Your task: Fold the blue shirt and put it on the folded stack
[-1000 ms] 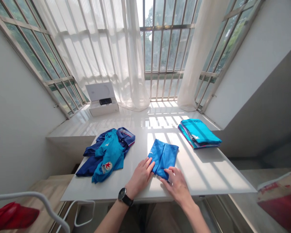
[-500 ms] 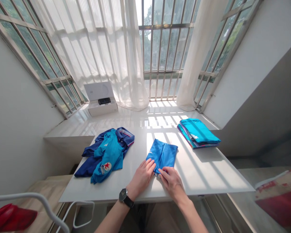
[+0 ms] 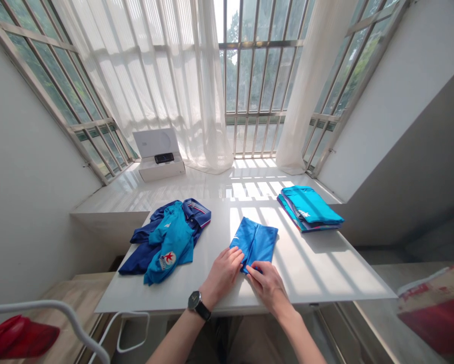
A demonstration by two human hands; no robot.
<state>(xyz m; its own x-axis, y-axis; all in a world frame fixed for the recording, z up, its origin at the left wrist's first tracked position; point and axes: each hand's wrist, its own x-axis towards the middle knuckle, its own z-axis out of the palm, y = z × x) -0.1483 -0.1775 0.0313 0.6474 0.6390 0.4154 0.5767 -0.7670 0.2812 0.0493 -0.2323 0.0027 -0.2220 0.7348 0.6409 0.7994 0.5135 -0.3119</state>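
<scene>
A blue folded garment (image 3: 257,240) lies on the white table (image 3: 211,283) in front of me. My left hand (image 3: 227,269) rests flat on its near left corner, fingers stretched out, a black watch on the wrist. At the garment's near edge, my right hand (image 3: 265,283) pinches the fabric between thumb and fingers. To the left lie loose shirts, one turquoise (image 3: 171,242) on top of one navy (image 3: 138,260) with a striped collar. A stack of folded turquoise clothes (image 3: 312,205) sits at the right.
An open white box (image 3: 162,169) holding a black device (image 3: 164,158) stands by the curtained window at the back left. White tubing (image 3: 65,311) and red cloth (image 3: 20,337) are at the lower left. A red and tan bag (image 3: 435,308) is at the far right.
The view has shifted slightly. The near part of the blue garment looks a little more raised between my hands, which have barely moved.
</scene>
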